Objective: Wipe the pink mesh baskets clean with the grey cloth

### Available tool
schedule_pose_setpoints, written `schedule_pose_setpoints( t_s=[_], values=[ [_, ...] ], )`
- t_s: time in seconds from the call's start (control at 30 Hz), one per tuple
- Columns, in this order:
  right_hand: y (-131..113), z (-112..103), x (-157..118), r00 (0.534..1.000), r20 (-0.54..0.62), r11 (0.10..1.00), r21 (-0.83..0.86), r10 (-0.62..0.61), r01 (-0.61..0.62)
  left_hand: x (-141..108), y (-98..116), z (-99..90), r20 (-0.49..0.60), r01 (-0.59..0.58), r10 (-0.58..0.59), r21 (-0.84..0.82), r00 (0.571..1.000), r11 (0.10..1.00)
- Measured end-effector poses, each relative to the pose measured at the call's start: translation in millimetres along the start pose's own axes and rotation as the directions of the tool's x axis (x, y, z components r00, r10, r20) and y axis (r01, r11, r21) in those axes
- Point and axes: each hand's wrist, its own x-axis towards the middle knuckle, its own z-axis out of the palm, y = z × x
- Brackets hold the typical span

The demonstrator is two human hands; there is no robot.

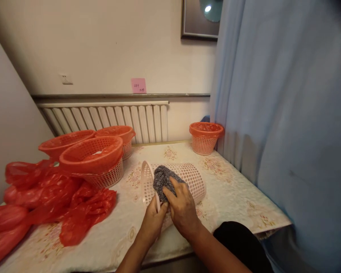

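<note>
A pale pink perforated plastic basket (pixel 194 178) lies on its side in front of me, its mouth facing left. My left hand (pixel 155 214) grips the basket's rim at the near side, thumb and fingers closed round it. In my right hand (pixel 183 204) is a dark grey speckled cloth (pixel 162 182), pressed against the outside of the basket just behind the rim. Part of the basket's near side is hidden by my hands and the cloth.
On the left stand several baskets lined with red bags, one a front basket (pixel 108 176). Crumpled red plastic bags (pixel 45 193) lie nearer. Another red-lined basket (pixel 204 144) stands at the back right. A blue curtain (pixel 287 113) hangs along the right edge of the cloth-covered table (pixel 230 204).
</note>
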Motion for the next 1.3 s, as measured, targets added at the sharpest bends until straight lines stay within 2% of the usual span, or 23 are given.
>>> schedule_pose_setpoints(
  t_s=[0.13,0.23,0.37,0.47,0.53,0.6,0.67,0.8,0.9,0.97,1.1,1.2,1.3],
  values=[
    [13.5,4.8,2.9,1.0,-0.012,1.0,-0.004,0.024,-0.024,5.7,3.6,4.1,-0.059,0.024,-0.025,-0.002,0.998,1.0],
    [42.0,9.4,5.4,0.991,0.004,0.988,-0.081,0.132,-0.131,3.7,-2.1,4.2,-0.041,0.097,-0.097,0.003,0.994,0.995],
    [93.8,12.7,3.0,0.93,-0.078,0.906,-0.209,0.36,-0.368,1.8,-8.9,2.1,-0.05,0.113,-0.112,0.005,0.992,0.994],
    [115.6,13.7,-1.7,0.885,-0.148,0.849,-0.25,0.442,-0.465,2.5,-11.9,-0.9,-0.053,0.091,-0.089,0.04,0.995,0.995],
    [113.6,14.1,-3.5,0.89,-0.162,0.854,-0.254,0.426,-0.455,3.8,-13.7,-3.6,-0.036,0.095,-0.093,0.055,0.995,0.994],
    [99.4,13.7,-3.4,0.913,-0.164,0.884,-0.234,0.374,-0.404,5.3,-15.4,-6.1,-0.024,0.101,-0.1,0.064,0.995,0.993],
    [76.8,11.5,-2.5,0.942,-0.139,0.925,-0.192,0.306,-0.329,6.2,-16.3,-7.7,-0.013,0.104,-0.104,0.073,0.995,0.992],
    [24.1,2.1,-3.4,0.992,-0.011,0.99,-0.055,0.13,-0.13,4.8,-15.2,-7.8,0.016,0.051,-0.053,0.092,0.998,0.994],
    [-4.8,-3.0,-5.6,0.998,0.042,0.999,0.035,0.038,-0.039,1.3,-15.6,-6.8,0.008,-0.014,0.013,0.098,1.0,0.995],
    [-12.2,-2.7,-5.1,0.999,0.035,0.998,0.048,0.025,-0.027,-1.8,-17.6,-6.0,-0.002,-0.022,0.023,0.095,1.0,0.995],
    [3.7,4.8,2.0,0.999,-0.02,0.999,-0.004,0.048,-0.049,-10.2,-21.9,-2.8,0.003,-0.007,0.007,0.112,1.0,0.994],
    [35.3,10.3,6.8,0.988,-0.041,0.984,-0.09,0.152,-0.155,-16.9,-22.3,-0.3,-0.001,0.015,-0.015,0.134,1.0,0.991],
    [75.2,11.7,5.5,0.957,-0.075,0.941,-0.176,0.281,-0.29,-20.3,-22.6,0.1,-0.007,0.02,-0.019,0.147,1.0,0.989]
  ],
)
